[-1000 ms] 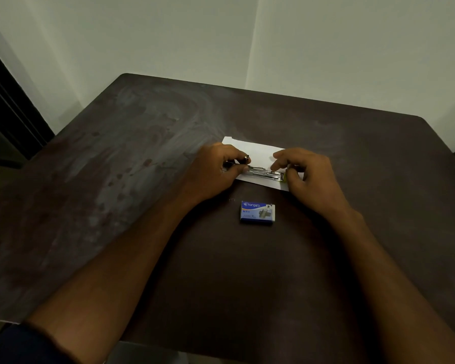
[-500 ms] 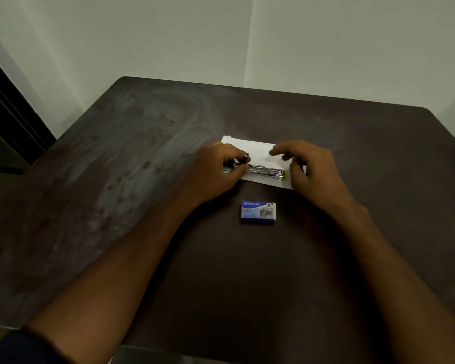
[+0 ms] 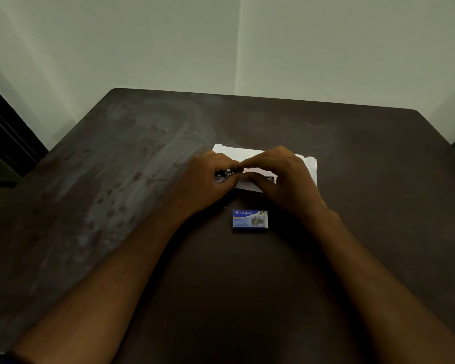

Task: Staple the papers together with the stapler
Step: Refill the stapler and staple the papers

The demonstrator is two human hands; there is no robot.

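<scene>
- We're curling our left hand (image 3: 208,179) round the rear end of the stapler (image 3: 222,175), pinning it down so it isn't sliding about.
- Our right hand (image 3: 284,177) is arching over its middle, thumb and forefinger pinching at the top arm right beside the left fingertips. Whether a staple strip is between them, we can't tell.
- The stapler is lying across the near edge of the papers (image 3: 237,153), which are resting flat on the table (image 3: 365,193), ready for the bite.
- The staple box (image 3: 250,219) is sitting just nearer to us than our hands, apart from them. We're judging this as loading or adjusting, with no stapling done yet.
</scene>
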